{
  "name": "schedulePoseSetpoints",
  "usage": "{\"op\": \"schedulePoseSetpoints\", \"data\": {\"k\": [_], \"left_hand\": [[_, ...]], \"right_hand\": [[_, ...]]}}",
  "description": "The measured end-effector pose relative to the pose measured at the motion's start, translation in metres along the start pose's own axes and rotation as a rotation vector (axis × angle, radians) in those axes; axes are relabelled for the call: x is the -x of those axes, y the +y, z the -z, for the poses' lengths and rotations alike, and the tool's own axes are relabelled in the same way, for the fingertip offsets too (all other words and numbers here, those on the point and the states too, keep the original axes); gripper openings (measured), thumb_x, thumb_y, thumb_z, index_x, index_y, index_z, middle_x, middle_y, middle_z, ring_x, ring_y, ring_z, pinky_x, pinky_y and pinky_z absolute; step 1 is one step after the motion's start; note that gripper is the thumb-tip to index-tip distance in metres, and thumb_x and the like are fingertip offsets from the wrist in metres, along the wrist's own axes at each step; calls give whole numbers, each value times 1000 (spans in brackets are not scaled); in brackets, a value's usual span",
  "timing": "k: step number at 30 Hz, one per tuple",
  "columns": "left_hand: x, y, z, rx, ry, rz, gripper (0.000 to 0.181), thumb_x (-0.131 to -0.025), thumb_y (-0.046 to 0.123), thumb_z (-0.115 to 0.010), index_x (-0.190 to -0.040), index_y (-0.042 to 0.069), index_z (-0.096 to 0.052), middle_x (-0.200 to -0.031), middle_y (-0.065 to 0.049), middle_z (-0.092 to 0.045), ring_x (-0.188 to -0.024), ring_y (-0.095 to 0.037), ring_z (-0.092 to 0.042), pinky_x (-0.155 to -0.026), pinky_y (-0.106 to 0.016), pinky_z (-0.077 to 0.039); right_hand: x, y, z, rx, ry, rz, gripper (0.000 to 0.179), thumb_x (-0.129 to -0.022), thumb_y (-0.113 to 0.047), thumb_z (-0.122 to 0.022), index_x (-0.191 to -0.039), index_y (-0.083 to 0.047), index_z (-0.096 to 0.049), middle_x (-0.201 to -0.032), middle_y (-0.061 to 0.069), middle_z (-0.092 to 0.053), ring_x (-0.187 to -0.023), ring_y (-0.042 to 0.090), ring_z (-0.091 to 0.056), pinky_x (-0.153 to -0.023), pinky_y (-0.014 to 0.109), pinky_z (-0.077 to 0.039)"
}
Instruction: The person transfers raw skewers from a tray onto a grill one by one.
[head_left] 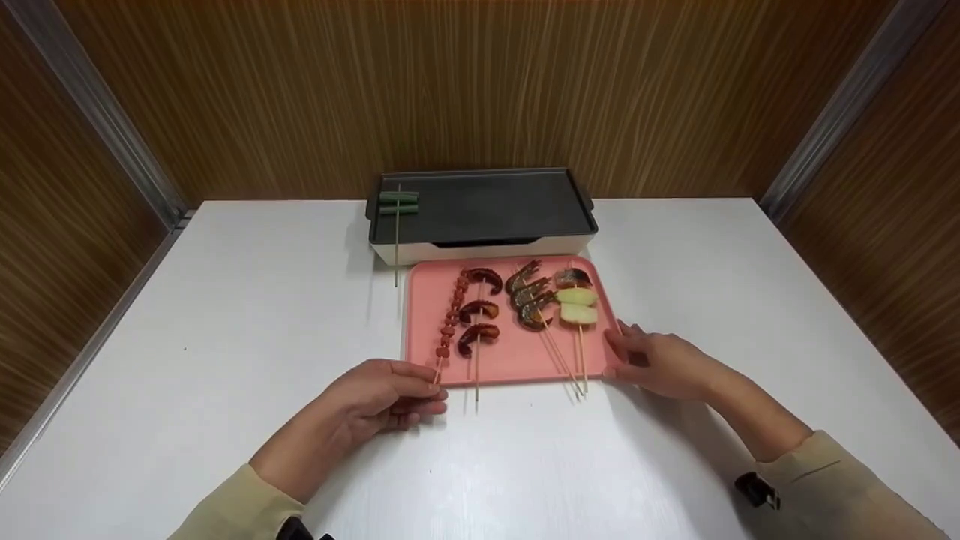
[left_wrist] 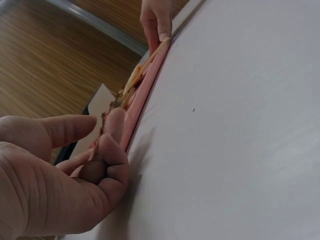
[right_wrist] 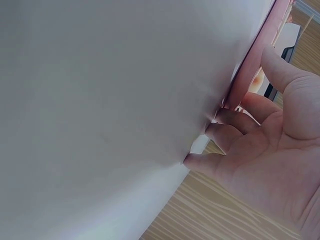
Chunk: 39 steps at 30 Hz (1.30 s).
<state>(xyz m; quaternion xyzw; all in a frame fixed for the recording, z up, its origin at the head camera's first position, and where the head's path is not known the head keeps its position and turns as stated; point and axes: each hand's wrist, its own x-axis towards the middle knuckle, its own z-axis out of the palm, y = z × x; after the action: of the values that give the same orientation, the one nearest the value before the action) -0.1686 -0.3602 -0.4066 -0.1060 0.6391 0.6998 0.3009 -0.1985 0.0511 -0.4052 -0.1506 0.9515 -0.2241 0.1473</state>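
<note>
A pink tray (head_left: 517,367) lies on the white table in the head view. At its left side is a skewer of small red pieces (head_left: 448,330); my left hand (head_left: 382,397) holds its bare stick end at the near left corner. The left wrist view shows this hand (left_wrist: 65,175) with curled fingers close to the tray edge (left_wrist: 142,100). My right hand (head_left: 660,364) grips the tray's near right corner, thumb at the front edge, fingers along the side. In the right wrist view the lower fingers of that hand (right_wrist: 260,135) reach down to the tabletop.
Also on the tray are an octopus-tentacle skewer (head_left: 480,309), shrimp skewers (head_left: 531,296) and a skewer with pale slices (head_left: 577,307). Behind stands a black griddle (head_left: 487,202) bearing a green vegetable skewer (head_left: 398,204), its stick overhanging the front. Wood-grain panels (head_left: 480,90) enclose the table.
</note>
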Motion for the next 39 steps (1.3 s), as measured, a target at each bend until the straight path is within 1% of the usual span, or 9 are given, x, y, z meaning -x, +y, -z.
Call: {"op": "schedulePoseSetpoints", "data": {"k": [4, 10, 15, 21, 24, 30, 36, 39], "left_hand": [[0, 0, 0, 3, -6, -6, 30, -97, -2, -72, -126, -7, -68, -105, -16, -79, -83, -15, -78, -62, -21, -54], [3, 1, 0, 12, -1, -10, 32, -97, -2, -72, -128, -7, -68, -106, -16, -79, -84, -16, -78, -66, -23, -57], [7, 2, 0, 13, 10, -11, 33, -97, -3, -72, -129, -7, -67, -108, -17, -78, -86, -17, -78, -68, -24, -57], [13, 3, 0, -6, 22, -21, 36, -98, -2, -72, -132, -7, -65, -107, -16, -78, -88, -19, -78, -73, -27, -60], [17, 4, -1, -10, 18, -29, 37, -98, -1, -71, -134, -8, -64, -106, -15, -78, -88, -19, -78, -74, -28, -60], [23, 4, 0, -18, -18, -65, 41, -99, 0, -72, -137, -10, -61, -103, -12, -80, -86, -17, -79, -72, -25, -58], [30, 10, 1, -47, -13, -70, 41, -99, 2, -71, -137, -9, -62, -106, -14, -79, -87, -16, -79, -69, -23, -57], [34, 14, 0, -63, -28, -91, 41, -100, 3, -70, -138, -10, -61, -106, -14, -80, -88, -16, -78, -69, -22, -57]], "right_hand": [[1, 1, -1, -6, -3, 1, 73, -103, -42, -70, -159, -2, -45, -165, 28, -34, -152, 52, -31, -117, 67, -33], [0, 2, -1, -7, -4, -5, 73, -103, -42, -70, -159, -3, -45, -165, 28, -34, -152, 52, -30, -117, 68, -32], [1, 2, -1, -5, -6, -13, 72, -103, -41, -69, -160, -4, -44, -165, 28, -34, -152, 52, -30, -117, 67, -32], [1, 2, 1, -11, -15, -31, 75, -103, -44, -69, -160, -5, -43, -166, 28, -32, -153, 52, -28, -117, 67, -33], [1, 2, 1, -18, -16, -32, 75, -103, -45, -70, -160, -5, -44, -166, 28, -32, -153, 52, -28, -117, 67, -33], [2, 2, 2, -9, -12, -14, 76, -102, -46, -70, -160, -4, -44, -165, 30, -33, -152, 53, -30, -117, 68, -33], [2, 1, 2, 9, -3, 3, 74, -103, -44, -70, -159, -3, -46, -164, 31, -34, -151, 54, -31, -117, 68, -33], [2, 0, 2, 21, 0, 6, 73, -103, -44, -69, -159, -3, -46, -164, 31, -35, -150, 54, -32, -116, 68, -33]]}}
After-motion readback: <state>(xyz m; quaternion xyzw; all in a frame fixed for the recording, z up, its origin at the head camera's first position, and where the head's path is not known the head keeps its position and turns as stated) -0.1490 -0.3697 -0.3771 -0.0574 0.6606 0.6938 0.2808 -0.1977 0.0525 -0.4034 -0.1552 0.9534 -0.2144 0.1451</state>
